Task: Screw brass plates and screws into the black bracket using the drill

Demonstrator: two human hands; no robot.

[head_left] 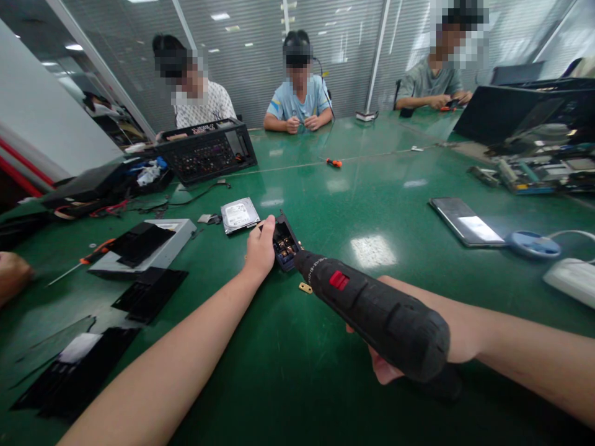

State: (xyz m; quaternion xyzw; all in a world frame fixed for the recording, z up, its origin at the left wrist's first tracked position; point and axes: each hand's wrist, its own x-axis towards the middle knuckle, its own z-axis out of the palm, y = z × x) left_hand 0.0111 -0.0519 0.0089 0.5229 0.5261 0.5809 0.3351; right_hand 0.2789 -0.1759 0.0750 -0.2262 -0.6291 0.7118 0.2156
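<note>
My left hand point(261, 248) grips the left side of a small black box point(285, 238) with brass-coloured metal parts inside, tilted up from the table. In my right hand point(388, 365) is a black cordless drill point(372, 310) with a red switch on top, its body hiding most of my fingers. The drill's front end points at the box's lower right edge; whether its tip touches is hidden. A small brass plate with holes point(305, 288) lies just below the box. Beyond my left hand rests a silver hard drive point(239, 215).
On the green table point(372, 210) lie a phone point(465, 222), a blue round pad point(533, 244), an orange screwdriver point(333, 163), a grey metal case point(162, 248) and black panels point(83, 365). A computer case point(209, 152) stands behind. Several people sit around; another person's hand point(13, 275) shows at left.
</note>
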